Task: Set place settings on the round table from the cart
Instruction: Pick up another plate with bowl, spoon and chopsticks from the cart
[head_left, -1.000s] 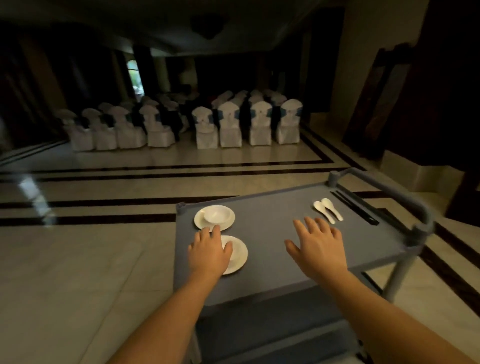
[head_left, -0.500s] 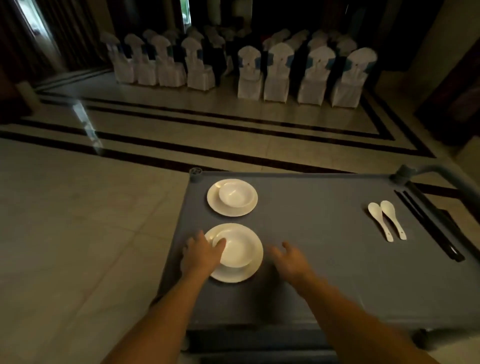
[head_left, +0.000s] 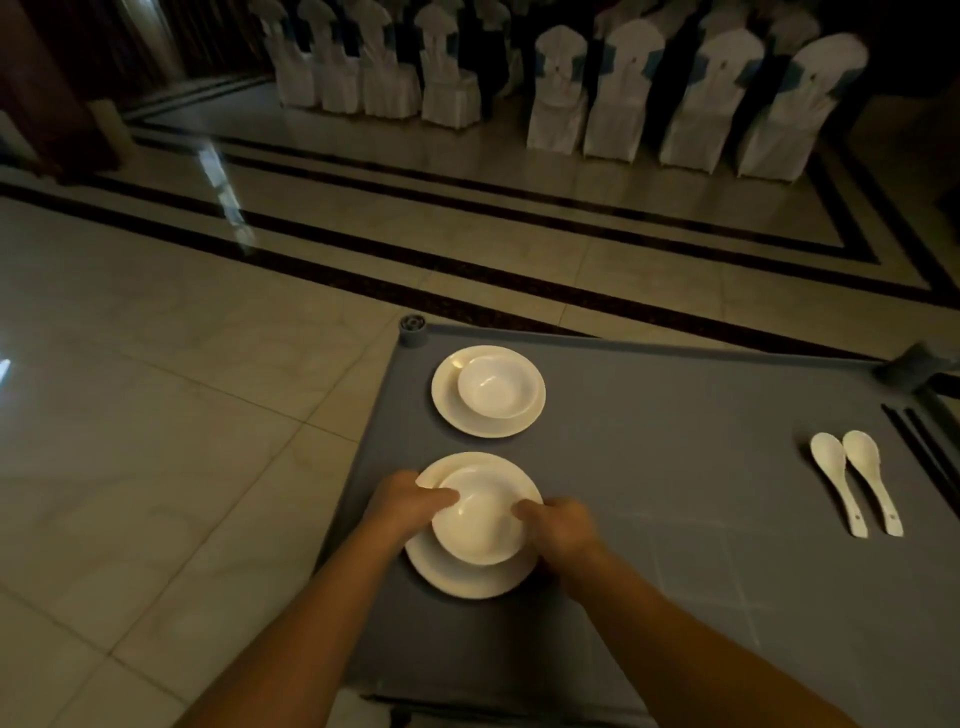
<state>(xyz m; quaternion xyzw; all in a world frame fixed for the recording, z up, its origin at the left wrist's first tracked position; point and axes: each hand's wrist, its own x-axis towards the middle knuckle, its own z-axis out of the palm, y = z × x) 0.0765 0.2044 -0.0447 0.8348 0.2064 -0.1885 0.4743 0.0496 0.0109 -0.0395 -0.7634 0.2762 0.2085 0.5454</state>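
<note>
On the grey cart top (head_left: 675, 493) stand two white plates, each with a white bowl on it. The near plate (head_left: 462, 577) carries the near bowl (head_left: 480, 519). My left hand (head_left: 410, 506) grips the left side of this set, thumb on the bowl's rim. My right hand (head_left: 558, 527) grips its right side, fingers curled at the plate's edge. The far plate (head_left: 488, 423) with the far bowl (head_left: 493, 387) stands untouched behind. Two white spoons (head_left: 852, 480) lie at the right, beside black chopsticks (head_left: 924, 447).
The cart's grey handle post (head_left: 914, 371) rises at the right corner. Polished tiled floor with dark stripes (head_left: 467, 260) lies left and ahead. Rows of white-covered chairs (head_left: 623, 88) stand at the back of the dim hall.
The view has tilted down and come closer to the cart. My right hand moved left from the bare cart top to the near plate's right side; both hands now hold the set.
</note>
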